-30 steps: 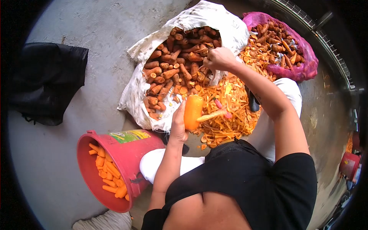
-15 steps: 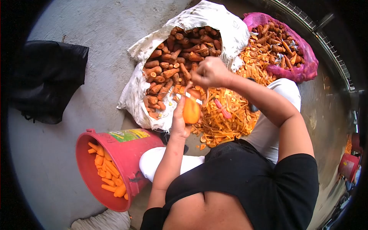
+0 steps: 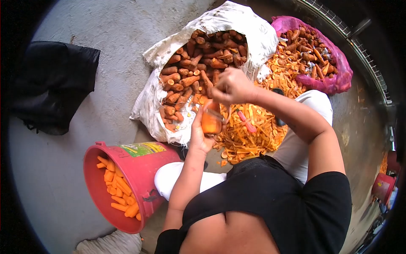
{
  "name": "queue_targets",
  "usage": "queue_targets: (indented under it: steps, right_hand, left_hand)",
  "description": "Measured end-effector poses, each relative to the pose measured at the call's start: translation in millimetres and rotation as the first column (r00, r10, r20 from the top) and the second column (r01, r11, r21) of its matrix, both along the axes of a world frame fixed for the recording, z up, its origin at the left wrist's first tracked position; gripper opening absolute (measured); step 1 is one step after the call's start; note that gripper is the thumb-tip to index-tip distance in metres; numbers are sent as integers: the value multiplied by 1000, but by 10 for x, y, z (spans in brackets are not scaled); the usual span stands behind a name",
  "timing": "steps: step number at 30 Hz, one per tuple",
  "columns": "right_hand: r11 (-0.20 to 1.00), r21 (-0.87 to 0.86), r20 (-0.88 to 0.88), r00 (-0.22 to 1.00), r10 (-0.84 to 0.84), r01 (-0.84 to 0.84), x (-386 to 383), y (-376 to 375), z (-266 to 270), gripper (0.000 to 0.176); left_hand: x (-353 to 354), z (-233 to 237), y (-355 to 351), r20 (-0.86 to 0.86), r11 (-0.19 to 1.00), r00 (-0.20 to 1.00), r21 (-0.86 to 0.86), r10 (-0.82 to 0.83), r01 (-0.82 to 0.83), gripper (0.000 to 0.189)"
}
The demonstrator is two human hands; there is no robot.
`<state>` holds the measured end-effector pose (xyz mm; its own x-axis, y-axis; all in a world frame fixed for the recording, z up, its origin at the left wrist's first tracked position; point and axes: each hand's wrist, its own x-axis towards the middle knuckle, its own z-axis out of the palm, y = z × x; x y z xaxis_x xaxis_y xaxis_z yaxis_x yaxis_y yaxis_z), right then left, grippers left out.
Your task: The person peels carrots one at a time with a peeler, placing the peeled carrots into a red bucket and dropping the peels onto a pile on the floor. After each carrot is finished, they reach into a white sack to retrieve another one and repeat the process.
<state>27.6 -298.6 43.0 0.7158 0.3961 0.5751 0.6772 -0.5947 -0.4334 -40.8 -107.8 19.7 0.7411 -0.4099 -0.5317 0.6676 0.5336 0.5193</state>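
Our left hand [image 3: 200, 139] holds fat carrot [image 3: 211, 123], long way pointing away from us; right hand [image 3: 233, 86] curled tight near far end, blurry, can't tell around what.

A black cloth or bag [image 3: 55, 86] lies crumpled at the upper left, on the grey floor [image 3: 112, 46]. A pale bundle [image 3: 112, 244] is cut off by the bottom edge, left of centre. A grate [image 3: 327, 17] curves down the upper right, with a metal bar [image 3: 360, 27] jutting from it. A small red tub [image 3: 383, 187] stands near the right edge, above blurred clutter [image 3: 376, 226].
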Motion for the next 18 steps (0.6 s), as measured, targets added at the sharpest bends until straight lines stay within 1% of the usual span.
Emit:
queue_targets:
  steps: [1, 2, 4, 5, 7, 8, 10, 11, 12, 13, 14, 15, 16, 18]
  right_hand:
    - [999, -15, -64, 997, 42, -43, -78, 53, 0, 28]
    - [995, -71, -50, 996, 73, -76, -163, 85, 4, 30]
    - [987, -87, 12, 990, 138, -136, -226, 137, -1, 31]
    - [987, -94, 24, 991, 133, -130, -225, 136, -28, 31]
    - [987, -108, 52, 991, 122, -116, -188, 120, -117, 31]
    - [993, -78, 46, 995, 91, -87, -170, 119, -152, 32]
    - [999, -19, 30, 999, 35, -34, -131, 122, -175, 34]
    - [997, -31, -87, 994, -68, 65, -60, 55, -167, 38]
    - [985, -54, -199, 965, -172, 165, 57, -53, -138, 43]
    - [963, -138, -299, 918, -262, 230, 194, -174, -165, 45]
    - [891, -429, -291, 910, -295, 151, 387, -362, -285, 44]
    - [871, -434, -259, 894, -365, 230, 407, -449, -339, 44]
    - [846, -436, -227, 872, -434, 308, 406, -499, -411, 44]
    - [835, -425, -408, 750, -520, 349, 441, -495, -459, 45]
  left_hand:
    - [48, -51, -8, -135, 998, 990, -49, 29, -36, 45]
    - [55, -82, 5, -182, 996, 983, -73, 29, -43, 44]
    - [53, -68, 14, -278, 992, 960, -115, 21, -55, 43]
    - [44, -51, -10, -247, 997, 968, -55, 44, -59, 43]
    - [17, -136, -49, -225, 995, 972, -49, 74, -87, 41]
    - [18, -165, -55, -212, 993, 973, -47, 91, -103, 41]
    - [1, -164, -29, -44, 1000, 999, -19, 4, -5, 45]
    - [-26, -159, -16, 40, 999, 998, 3, -44, 44, 48]
    - [-70, -101, -27, 72, 998, 996, 27, -58, 56, 48]
    - [-131, -3, -49, 103, 996, 992, 50, -74, 69, 49]
    - [-177, 51, -59, 132, 994, 987, 76, -92, 82, 49]
    - [-172, 56, -12, 185, 981, 965, -23, -184, 191, 50]
    - [-158, 57, 3, 184, 982, 967, -38, -175, 185, 51]
    - [-129, 70, 9, 182, 986, 975, -80, -130, 147, 53]
